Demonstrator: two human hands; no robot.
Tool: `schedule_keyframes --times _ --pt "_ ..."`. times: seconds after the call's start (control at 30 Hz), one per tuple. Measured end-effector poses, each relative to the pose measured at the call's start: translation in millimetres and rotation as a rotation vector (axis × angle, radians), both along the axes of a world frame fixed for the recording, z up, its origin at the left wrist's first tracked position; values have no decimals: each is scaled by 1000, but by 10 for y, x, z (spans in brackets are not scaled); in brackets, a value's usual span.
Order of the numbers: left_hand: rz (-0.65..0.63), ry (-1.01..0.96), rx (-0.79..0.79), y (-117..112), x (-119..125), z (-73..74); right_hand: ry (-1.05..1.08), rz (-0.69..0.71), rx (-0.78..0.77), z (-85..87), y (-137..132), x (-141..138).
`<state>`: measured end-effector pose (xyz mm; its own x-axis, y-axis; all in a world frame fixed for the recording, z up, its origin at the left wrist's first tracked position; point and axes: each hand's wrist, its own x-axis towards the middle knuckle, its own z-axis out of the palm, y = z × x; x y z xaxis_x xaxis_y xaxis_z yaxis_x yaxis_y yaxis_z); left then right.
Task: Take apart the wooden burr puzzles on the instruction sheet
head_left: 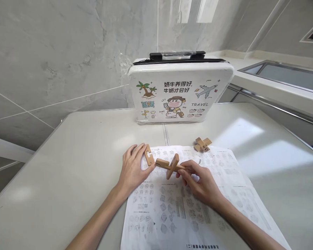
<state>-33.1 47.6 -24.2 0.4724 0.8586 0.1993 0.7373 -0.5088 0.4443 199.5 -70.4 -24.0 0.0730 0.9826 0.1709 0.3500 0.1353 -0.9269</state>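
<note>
Right hand [198, 178] pinches the crossed wooden pieces [173, 166] above the printed sheet [152, 239] — just left of them lies the notched piece [147, 156], long axis pointing roughly forward, held by the nearer left hand [133, 165] — thumb contact unclear

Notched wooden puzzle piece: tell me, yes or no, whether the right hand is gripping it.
No, the notched wooden puzzle piece is against the left hand, while the right hand grips crossed wooden pieces.
</note>
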Motion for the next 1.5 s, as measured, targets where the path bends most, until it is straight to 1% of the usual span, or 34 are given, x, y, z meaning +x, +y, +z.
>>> schedule_keyframes --times 0.1,0.2,0.27,0.33,0.4,0.43,0.53,0.63,0.7,0.77,0.87,0.93,1.07,1.13,1.27,1.5 --pt "-23 38 -16 3 -4 -32 29 0 -17 4 3 6" --pt "-39 11 -18 -15 7 -12 41 2 -23 6 5 10" --pt "-49 -78 -17 -46 25 45 50 1 -28 8 5 10" --pt "-63 -225 -51 -91 44 122 66 3 -35 14 6 9" --pt "-115 -361 -163 -143 60 194 83 12 -43 22 8 9" --pt "-153 -397 -232 -169 67 221 90 19 -47 27 9 10" --pt "-225 -426 -382 -238 87 257 108 43 -62 36 10 17" --pt "-234 -474 -520 -283 115 259 160 101 -101 26 6 30" --pt "-224 -541 -632 -297 132 263 212 155 -143 7 4 41" --pt "-223 -614 -729 -302 143 274 256 181 -162 -17 4 54" --pt "-250 -696 -816 -299 149 289 337 210 -150 -47 6 77" --pt "-272 -717 -847 -297 150 289 412 273 -168 -56 6 92" --pt "-289 -722 -886 -301 154 275 552 433 -261 -41 4 108" --pt "-293 -729 -897 -304 157 275 594 488 -274 -30 7 106" --pt "-309 -727 -907 -304 161 284 638 503 -278 -25 16 101" --pt "-297 -719 -905 -291 151 268 639 453 -264 -35 29 92"
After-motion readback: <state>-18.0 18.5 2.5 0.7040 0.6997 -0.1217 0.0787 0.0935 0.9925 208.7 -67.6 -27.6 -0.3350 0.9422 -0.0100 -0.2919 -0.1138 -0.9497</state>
